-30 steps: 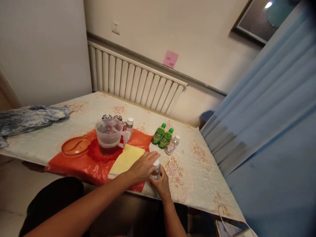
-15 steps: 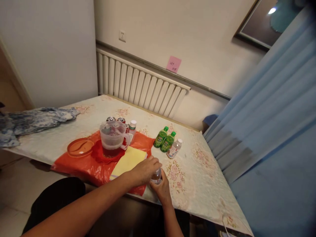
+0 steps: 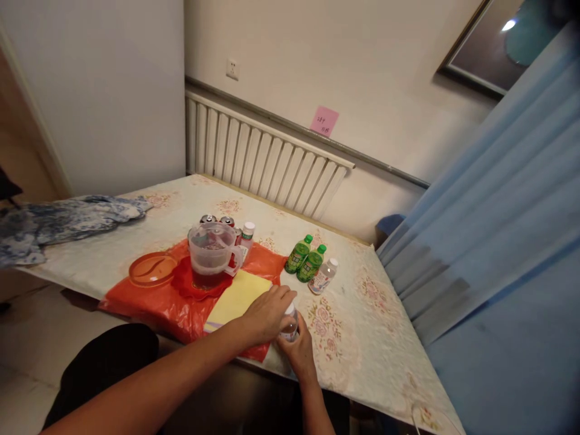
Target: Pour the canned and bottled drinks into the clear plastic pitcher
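A small clear plastic bottle (image 3: pixel 289 331) with a white cap (image 3: pixel 290 310) stands near the table's front edge. My right hand (image 3: pixel 299 353) wraps its body from the right. From the left, my left hand (image 3: pixel 268 314) is at the cap, its fingers bent over the top and partly hiding it. Beneath my left wrist lies a yellow sheet stack (image 3: pixel 238 296) on a red plastic bag (image 3: pixel 154 308). Beyond my hands stand two green drink bottles (image 3: pixel 304 258) and another white-capped bottle (image 3: pixel 323 277).
A clear pitcher (image 3: pixel 211 251) holding dark liquid stands in a red scalloped dish (image 3: pixel 183 279), with an orange lid (image 3: pixel 151 269) to its left. Behind it are several cans (image 3: pixel 226 222) and a white-capped bottle (image 3: pixel 247 237). Patterned cloth (image 3: pixel 90 219) lies far left; a blue curtain (image 3: pixel 480 211) hangs right.
My left fingers have shifted on the cap and look straighter, so more of the white cap shows. My right hand keeps hold of the bottle. The whole view has moved slightly.
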`<state>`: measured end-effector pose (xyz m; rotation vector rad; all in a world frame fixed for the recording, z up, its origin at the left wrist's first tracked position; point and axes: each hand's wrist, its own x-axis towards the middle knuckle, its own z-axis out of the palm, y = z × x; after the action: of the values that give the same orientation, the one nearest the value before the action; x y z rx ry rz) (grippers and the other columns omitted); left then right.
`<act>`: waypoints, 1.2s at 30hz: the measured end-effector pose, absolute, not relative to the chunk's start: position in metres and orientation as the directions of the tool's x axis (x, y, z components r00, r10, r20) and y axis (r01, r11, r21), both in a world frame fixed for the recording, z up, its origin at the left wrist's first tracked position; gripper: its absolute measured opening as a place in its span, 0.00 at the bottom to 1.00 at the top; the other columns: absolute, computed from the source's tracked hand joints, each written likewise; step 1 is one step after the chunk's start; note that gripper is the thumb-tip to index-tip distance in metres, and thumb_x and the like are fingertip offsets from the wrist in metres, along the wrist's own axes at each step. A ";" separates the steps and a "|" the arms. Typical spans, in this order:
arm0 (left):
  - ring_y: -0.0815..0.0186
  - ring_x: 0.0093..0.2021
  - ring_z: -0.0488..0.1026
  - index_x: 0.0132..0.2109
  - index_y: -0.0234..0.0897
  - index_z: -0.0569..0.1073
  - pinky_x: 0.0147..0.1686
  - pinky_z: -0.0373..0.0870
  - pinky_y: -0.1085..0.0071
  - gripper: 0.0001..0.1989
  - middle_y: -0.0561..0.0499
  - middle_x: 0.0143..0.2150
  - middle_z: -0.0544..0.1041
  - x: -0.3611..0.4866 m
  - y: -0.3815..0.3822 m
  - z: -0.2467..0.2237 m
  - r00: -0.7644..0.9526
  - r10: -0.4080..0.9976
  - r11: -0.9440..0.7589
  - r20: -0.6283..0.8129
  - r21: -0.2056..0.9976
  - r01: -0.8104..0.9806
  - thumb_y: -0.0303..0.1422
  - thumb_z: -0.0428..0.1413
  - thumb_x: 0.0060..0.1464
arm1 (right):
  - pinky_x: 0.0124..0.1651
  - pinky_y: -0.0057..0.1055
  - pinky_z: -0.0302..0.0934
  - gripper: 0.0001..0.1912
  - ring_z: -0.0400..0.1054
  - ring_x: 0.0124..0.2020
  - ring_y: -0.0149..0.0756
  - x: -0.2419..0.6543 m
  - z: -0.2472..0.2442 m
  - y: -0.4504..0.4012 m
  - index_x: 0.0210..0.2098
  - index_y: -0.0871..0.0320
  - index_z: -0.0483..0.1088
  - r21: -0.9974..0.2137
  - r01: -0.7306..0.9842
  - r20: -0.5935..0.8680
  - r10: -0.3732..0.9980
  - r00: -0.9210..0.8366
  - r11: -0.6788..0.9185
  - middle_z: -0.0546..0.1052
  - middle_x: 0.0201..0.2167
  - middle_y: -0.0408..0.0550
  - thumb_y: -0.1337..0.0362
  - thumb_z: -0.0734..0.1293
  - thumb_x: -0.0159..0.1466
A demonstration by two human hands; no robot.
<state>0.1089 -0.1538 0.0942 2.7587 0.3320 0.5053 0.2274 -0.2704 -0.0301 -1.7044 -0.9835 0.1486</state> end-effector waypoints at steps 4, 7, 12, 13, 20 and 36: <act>0.56 0.51 0.68 0.55 0.38 0.70 0.51 0.67 0.61 0.18 0.44 0.52 0.73 0.106 -0.149 0.094 0.946 0.113 -0.935 0.304 0.356 -0.003 0.25 0.55 0.57 | 0.51 0.38 0.70 0.33 0.75 0.48 0.46 0.229 -0.033 -0.271 0.53 0.57 0.71 -0.851 0.521 0.340 0.685 0.644 -0.068 0.80 0.48 0.52 0.61 0.76 0.48; 0.57 0.47 0.68 0.48 0.39 0.73 0.48 0.67 0.64 0.11 0.45 0.46 0.74 0.106 -0.147 0.093 0.953 0.096 -0.929 0.287 0.369 -0.017 0.26 0.56 0.57 | 0.53 0.38 0.69 0.35 0.74 0.50 0.47 0.229 -0.034 -0.270 0.54 0.57 0.70 -0.850 0.523 0.342 0.688 0.640 -0.064 0.79 0.50 0.53 0.61 0.77 0.48; 0.56 0.48 0.68 0.48 0.38 0.72 0.48 0.68 0.64 0.11 0.44 0.46 0.73 0.106 -0.148 0.095 0.948 0.161 -0.929 0.276 0.366 0.051 0.26 0.56 0.57 | 0.55 0.39 0.68 0.34 0.74 0.52 0.48 0.229 -0.035 -0.270 0.54 0.57 0.70 -0.839 0.539 0.355 0.676 0.646 -0.075 0.78 0.51 0.54 0.61 0.76 0.48; 0.56 0.48 0.68 0.49 0.37 0.72 0.48 0.68 0.63 0.12 0.43 0.46 0.72 0.106 -0.148 0.096 0.943 0.187 -0.925 0.276 0.372 0.075 0.26 0.56 0.57 | 0.55 0.40 0.67 0.35 0.73 0.52 0.49 0.229 -0.036 -0.270 0.55 0.57 0.70 -0.841 0.534 0.344 0.676 0.652 -0.086 0.78 0.52 0.54 0.62 0.76 0.48; 0.54 0.53 0.67 0.53 0.36 0.71 0.54 0.65 0.59 0.15 0.41 0.49 0.73 0.100 -0.140 0.086 0.802 0.490 -0.794 0.342 0.553 0.250 0.30 0.51 0.61 | 0.57 0.39 0.65 0.35 0.72 0.53 0.47 0.228 -0.030 -0.271 0.56 0.59 0.68 -0.862 0.493 0.274 0.713 0.646 -0.115 0.77 0.53 0.54 0.63 0.74 0.49; 0.69 0.24 0.68 0.37 0.38 0.67 0.28 0.66 0.71 0.23 0.59 0.25 0.66 0.058 -0.076 -0.069 0.623 0.776 0.122 -0.104 0.992 0.014 0.52 0.58 0.44 | 0.52 0.40 0.63 0.27 0.69 0.47 0.46 0.240 0.081 -0.160 0.50 0.57 0.71 -0.594 0.804 0.494 0.789 0.365 0.000 0.77 0.45 0.50 0.60 0.72 0.51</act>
<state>0.0583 -0.0760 -0.0690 1.3490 0.7414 0.6375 0.2395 -0.1601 0.0808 -1.7659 -1.4071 -0.0224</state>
